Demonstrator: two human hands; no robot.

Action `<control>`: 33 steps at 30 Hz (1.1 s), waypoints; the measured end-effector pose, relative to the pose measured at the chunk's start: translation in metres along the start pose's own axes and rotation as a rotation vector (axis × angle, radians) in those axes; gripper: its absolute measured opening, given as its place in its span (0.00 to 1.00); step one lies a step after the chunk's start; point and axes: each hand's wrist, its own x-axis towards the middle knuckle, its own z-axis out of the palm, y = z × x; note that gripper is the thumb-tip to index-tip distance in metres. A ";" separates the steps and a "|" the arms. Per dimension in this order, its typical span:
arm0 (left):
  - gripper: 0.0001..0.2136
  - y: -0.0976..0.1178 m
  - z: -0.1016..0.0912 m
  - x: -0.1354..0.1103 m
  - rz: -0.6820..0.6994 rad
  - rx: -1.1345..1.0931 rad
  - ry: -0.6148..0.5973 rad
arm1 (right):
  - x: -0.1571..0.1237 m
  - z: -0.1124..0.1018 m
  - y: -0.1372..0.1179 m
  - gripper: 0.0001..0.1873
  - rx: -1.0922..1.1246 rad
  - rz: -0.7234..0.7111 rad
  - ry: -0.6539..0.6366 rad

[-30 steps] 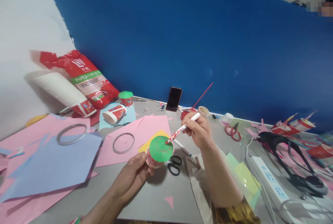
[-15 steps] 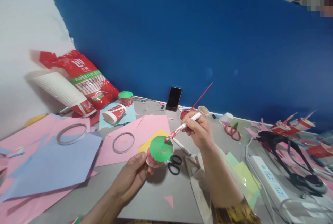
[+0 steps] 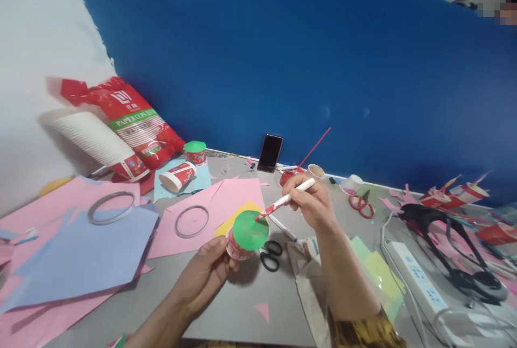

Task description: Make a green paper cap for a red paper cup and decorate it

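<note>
My left hand (image 3: 212, 267) grips a small red patterned paper cup (image 3: 239, 248) by its side, holding it over the grey table. A round green paper disc (image 3: 248, 234) covers its upward end, with faint reddish marks on it. My right hand (image 3: 309, 200) pinches a white and red marker pen (image 3: 281, 202). Its red tip touches, or nearly touches, the disc near its upper right edge. Beneath and behind the cup are a yellow paper (image 3: 242, 209), black-handled scissors (image 3: 270, 256) and another white marker (image 3: 283, 228).
Pink paper (image 3: 226, 197) and blue paper (image 3: 100, 256) spread leftward, with grey rings on them. Stacked cups (image 3: 97, 138), a red cup bag (image 3: 141, 127) and another green-topped cup (image 3: 195, 152) stand behind. A phone (image 3: 270, 152) leans on the blue wall. Rightward are red scissors (image 3: 361, 205) and a power strip (image 3: 418, 275).
My right hand has shifted slightly to the right and down, with the marker pen turned a little in it. The left hand and cup stay nearly still.
</note>
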 end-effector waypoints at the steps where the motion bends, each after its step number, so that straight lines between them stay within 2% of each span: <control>1: 0.13 0.000 0.000 0.000 0.001 0.000 -0.002 | 0.000 -0.001 -0.001 0.13 0.003 -0.006 -0.015; 12: 0.14 0.003 0.004 0.000 -0.003 -0.023 -0.001 | -0.001 -0.005 -0.001 0.14 -0.017 -0.020 -0.100; 20: 0.14 0.003 0.004 0.000 -0.001 -0.011 -0.003 | -0.002 -0.006 -0.002 0.14 -0.024 0.001 -0.097; 25: 0.15 0.003 0.004 -0.001 -0.007 0.004 -0.001 | -0.001 -0.006 -0.002 0.13 -0.003 -0.065 -0.047; 30: 0.15 0.002 0.003 0.000 -0.006 -0.006 0.009 | -0.002 -0.005 -0.001 0.13 -0.003 -0.004 -0.095; 33: 0.14 0.002 0.002 0.000 -0.003 -0.002 0.011 | -0.002 -0.007 -0.001 0.13 0.016 -0.019 -0.095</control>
